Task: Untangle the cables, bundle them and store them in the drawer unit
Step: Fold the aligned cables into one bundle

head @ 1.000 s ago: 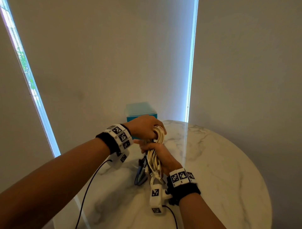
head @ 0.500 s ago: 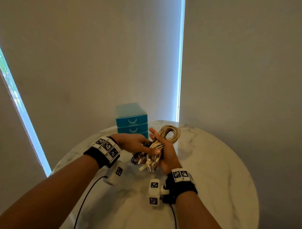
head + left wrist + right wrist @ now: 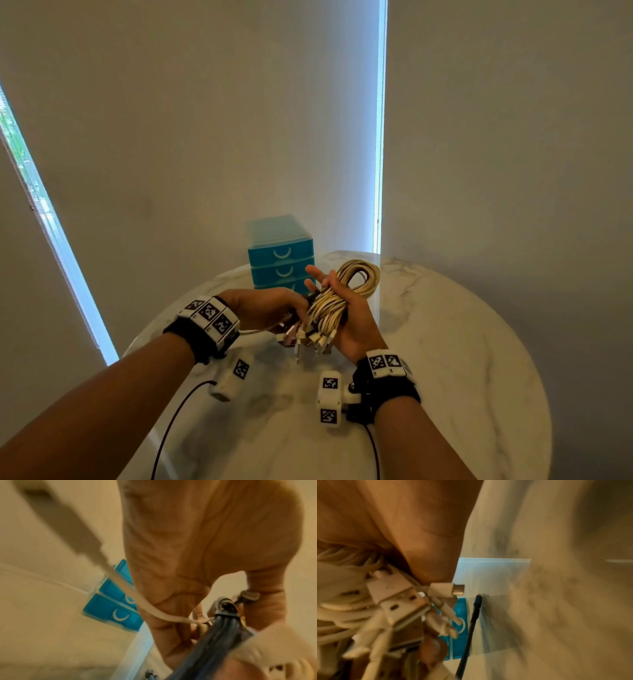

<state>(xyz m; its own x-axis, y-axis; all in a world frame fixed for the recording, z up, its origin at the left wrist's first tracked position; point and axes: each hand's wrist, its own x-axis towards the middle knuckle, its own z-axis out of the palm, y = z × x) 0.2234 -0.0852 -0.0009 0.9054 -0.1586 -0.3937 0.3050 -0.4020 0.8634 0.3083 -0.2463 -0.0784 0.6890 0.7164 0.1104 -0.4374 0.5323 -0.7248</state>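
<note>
My right hand (image 3: 329, 286) holds a coiled bundle of cream cables (image 3: 356, 279) against its palm above the round marble table (image 3: 455, 346). The loop points away from me and several USB plugs (image 3: 310, 341) hang toward me; they fill the right wrist view (image 3: 399, 599). My left hand (image 3: 299, 308) is just left of the bundle, its fingers curled round a dark cable bundle (image 3: 224, 627) with a black tie. A thin cream cable (image 3: 154, 609) trails across its palm. The blue drawer unit (image 3: 281, 262) stands behind the hands at the table's far edge with its drawers closed.
Grey blinds hang close behind the table, with bright window gaps at left and centre. A loose black cable end (image 3: 475, 614) sticks up near the drawer unit (image 3: 460, 616). Bare marble lies to the right and in front of my hands.
A second ago both hands were clasped on the cream bundle close together. Now they have drawn apart, the bundle has turned with its loop away from me, and the drawer fronts show.
</note>
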